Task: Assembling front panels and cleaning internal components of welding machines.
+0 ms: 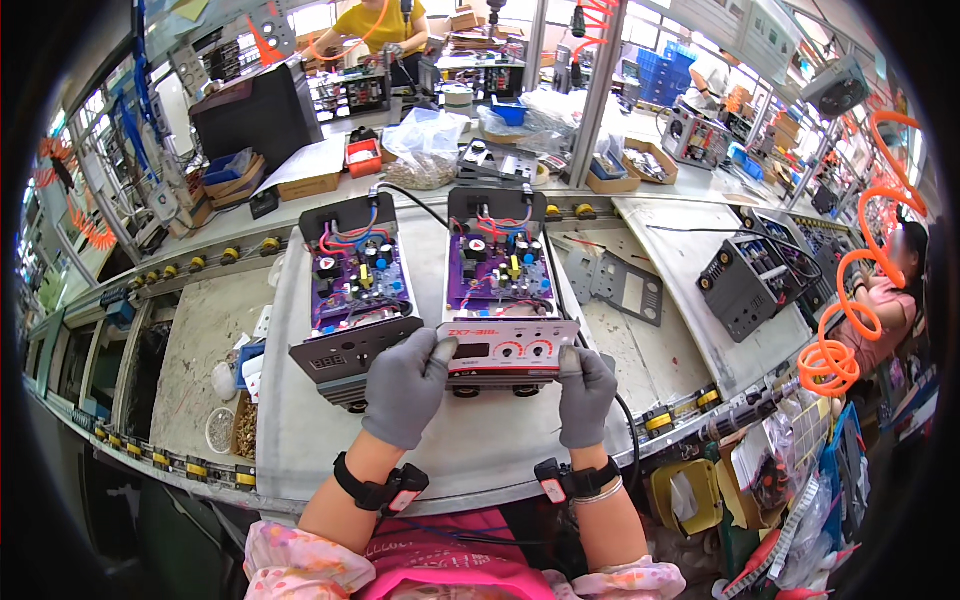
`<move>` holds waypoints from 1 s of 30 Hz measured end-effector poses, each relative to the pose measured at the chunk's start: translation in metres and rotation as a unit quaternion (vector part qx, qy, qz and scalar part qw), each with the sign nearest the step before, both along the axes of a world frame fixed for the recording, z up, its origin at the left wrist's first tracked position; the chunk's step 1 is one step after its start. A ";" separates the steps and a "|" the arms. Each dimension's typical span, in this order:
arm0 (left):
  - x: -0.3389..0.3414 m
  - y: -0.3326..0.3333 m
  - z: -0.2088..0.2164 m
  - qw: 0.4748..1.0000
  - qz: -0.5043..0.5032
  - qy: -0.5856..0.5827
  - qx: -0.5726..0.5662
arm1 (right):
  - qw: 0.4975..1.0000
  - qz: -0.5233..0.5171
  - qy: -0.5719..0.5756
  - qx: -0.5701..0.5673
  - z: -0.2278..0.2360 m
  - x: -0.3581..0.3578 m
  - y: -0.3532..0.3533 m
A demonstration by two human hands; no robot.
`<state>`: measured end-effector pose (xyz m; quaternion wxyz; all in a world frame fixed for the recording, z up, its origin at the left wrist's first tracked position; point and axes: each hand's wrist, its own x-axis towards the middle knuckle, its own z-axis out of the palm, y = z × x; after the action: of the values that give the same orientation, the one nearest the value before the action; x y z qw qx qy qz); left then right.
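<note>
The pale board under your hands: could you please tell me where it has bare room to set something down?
The pale board is bare below the white panel, between the left hand and right hand, and toward its front-left corner. The left unit and right unit crowd its middle.

Grey-gloved fingers [435, 362] gripping white front panel [508, 350], purple circuit board [500, 268] behind

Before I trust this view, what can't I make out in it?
Head view: right end of the nearer dark front panel, covered by the left hand.
Head view: rear face of the white front panel, hidden by the panel itself.
Head view: contents of the red bin, too small to identify.
Head view: head of the co-worker in yellow, cut by the upper edge.
</note>
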<state>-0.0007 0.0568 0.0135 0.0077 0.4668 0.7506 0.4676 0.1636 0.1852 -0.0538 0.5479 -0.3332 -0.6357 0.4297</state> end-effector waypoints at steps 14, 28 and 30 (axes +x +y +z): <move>-0.001 0.000 0.012 0.973 0.069 0.211 -0.063 | 0.874 -0.157 -0.317 0.334 0.026 0.013 0.026; 0.007 -0.049 -0.012 0.965 -0.191 -0.142 -0.104 | 0.932 -0.183 -0.263 0.170 0.032 0.167 -0.029; 0.014 -0.061 -0.023 0.944 -0.216 -0.206 -0.142 | 0.910 -0.289 -0.238 0.178 0.037 0.215 -0.038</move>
<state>0.0136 -0.0041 -0.0096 0.3293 0.5052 0.6725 0.4290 0.3787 0.1472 -0.0166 0.5310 -0.4920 -0.6888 0.0400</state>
